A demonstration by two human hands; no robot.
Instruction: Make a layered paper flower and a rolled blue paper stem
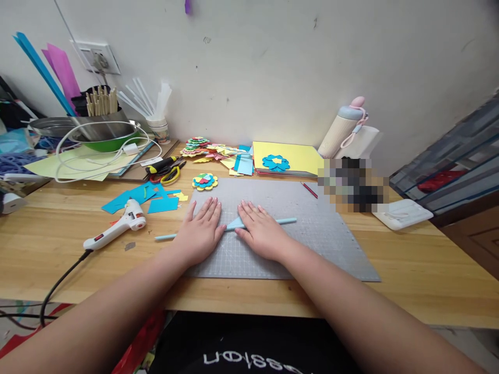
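Observation:
My left hand (200, 228) and my right hand (262, 232) lie flat, palms down, side by side on a grey cutting mat (312, 228). Under both palms runs a thin rolled light-blue paper tube (286, 221); its ends stick out to the left and right. Between the two hands a small blue triangle of paper (235, 224) shows, part of the sheet being rolled. The fingers of both hands are stretched out and close together, pressing down on the paper.
A white glue gun (117, 228) with black cord lies left of the mat. Blue paper scraps (136, 197), scissors (167, 169), paper flowers (205, 182), yellow sheets (288, 156), a red pencil (309, 189), a bottle (343, 127) and a white tray (401, 214) ring the mat.

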